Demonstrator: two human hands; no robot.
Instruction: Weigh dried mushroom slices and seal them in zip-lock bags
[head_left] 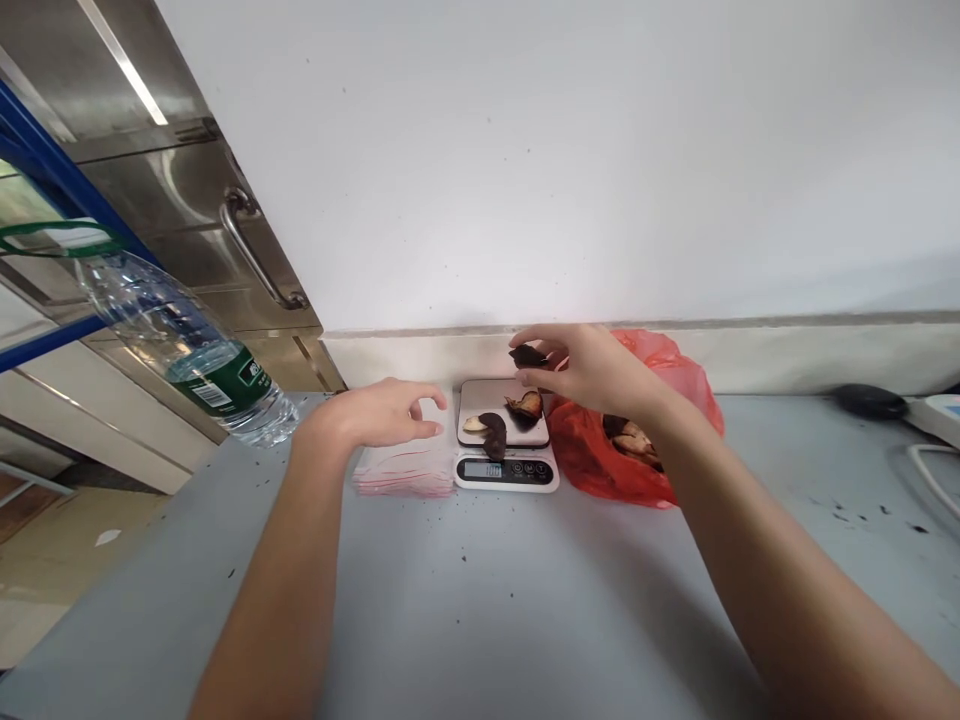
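On the grey tabletop [480, 600], a small digital scale [506, 440] stands near the back wall, and everything else sits around it. Three dried brown pieces [495, 425] already lie on the scale's plate, so part of the weighing looks done; the lit display below them shows a reading too small to make out. Just above the plate's far edge, the right hand [592, 370] pinches another dark dried piece [529, 355] between thumb and fingertips, not yet set down. Right of the scale and touching it, an open red plastic bag [637, 450] holds more such pieces, so plenty seems left to portion. Left of the scale, a stack of clear zip bags [401, 470] with red seals lies flat; the left hand [382, 412] hovers over it, fingers curled loosely, holding nothing, and no bag appears filled. Farther left of the scale, a water bottle [187, 345] stands at the tabletop's edge.
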